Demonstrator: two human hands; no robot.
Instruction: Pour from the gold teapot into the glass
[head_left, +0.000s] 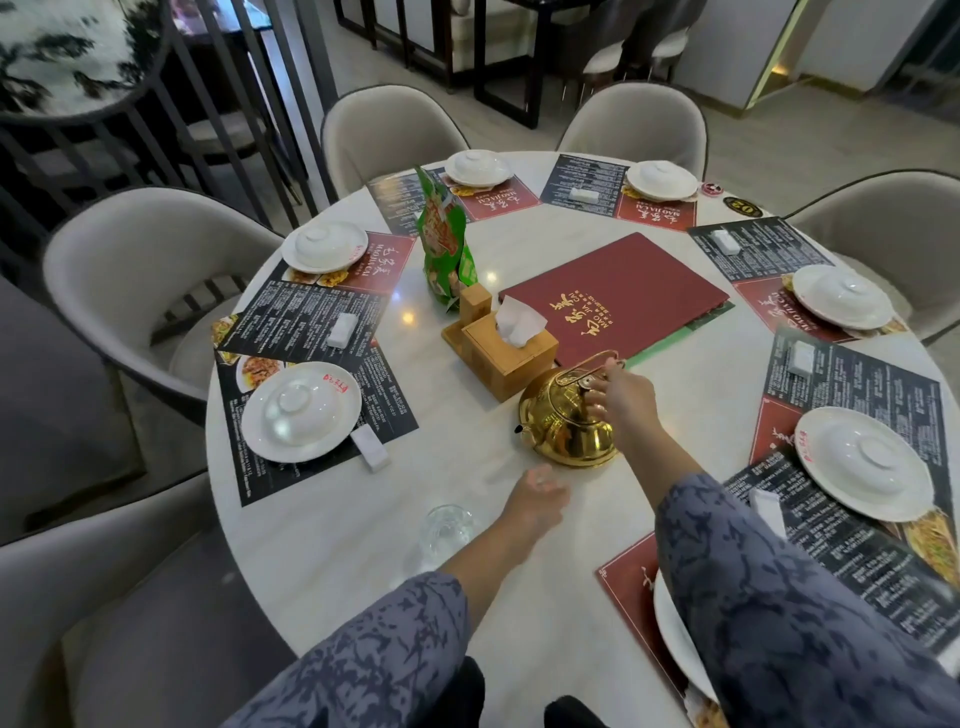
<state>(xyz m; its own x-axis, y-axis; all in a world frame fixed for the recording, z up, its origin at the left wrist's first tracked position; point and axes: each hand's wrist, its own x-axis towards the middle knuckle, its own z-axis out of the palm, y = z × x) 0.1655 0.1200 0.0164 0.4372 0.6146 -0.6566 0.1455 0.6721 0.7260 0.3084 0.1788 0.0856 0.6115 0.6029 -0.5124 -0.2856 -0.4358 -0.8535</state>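
Observation:
The gold teapot (563, 426) stands upright on the round white table (467, 467), spout pointing left, its handle raised. My right hand (623, 395) sits over the lid with fingers curled at the handle's base. A clear glass (445, 527) stands upright nearer me, left of the teapot. My left hand (537, 496) rests on the table between glass and teapot, just right of the glass, fingers loosely curled, holding nothing.
A wooden tissue box (506, 348) and a red menu folder (618, 296) lie just behind the teapot. A green snack bag (444, 244) stands further back. Covered white plates (301, 413) on menu placemats ring the table, with grey chairs around it.

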